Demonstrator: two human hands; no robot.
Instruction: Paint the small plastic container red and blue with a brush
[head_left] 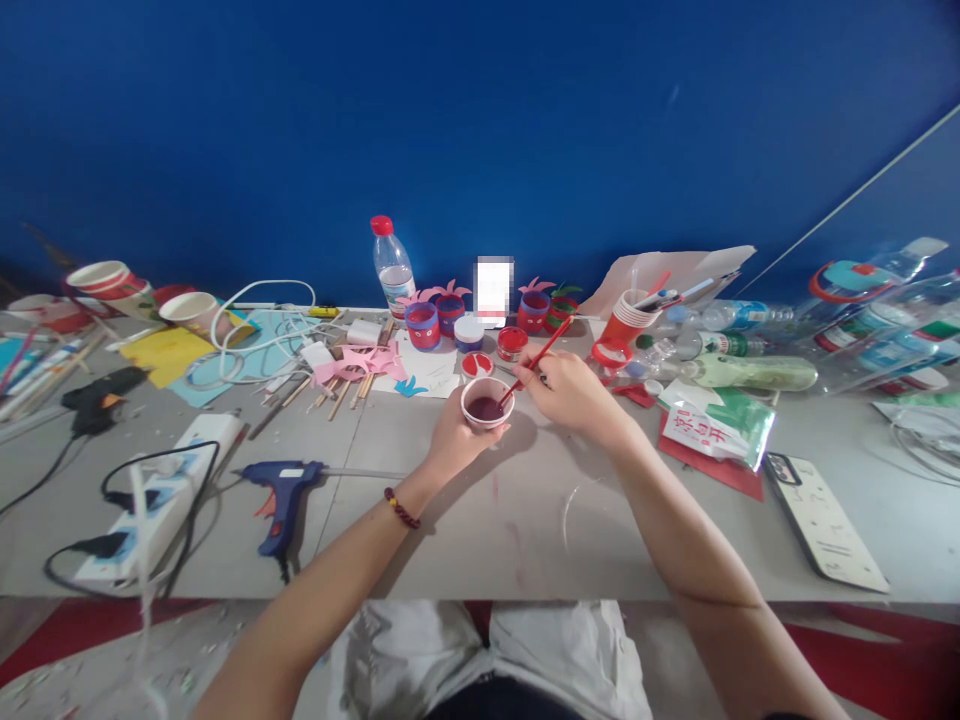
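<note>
Your left hand [457,436] grips the cup [471,422] by its side, mouth up, so the dark liquid stays in. Your right hand [559,388] pinches the brush [547,352] at a slant, tip in the cup, likely for stirring or loading.

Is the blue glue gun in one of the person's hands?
No, the blue glue gun lies on the table, apart from both hands.
</note>
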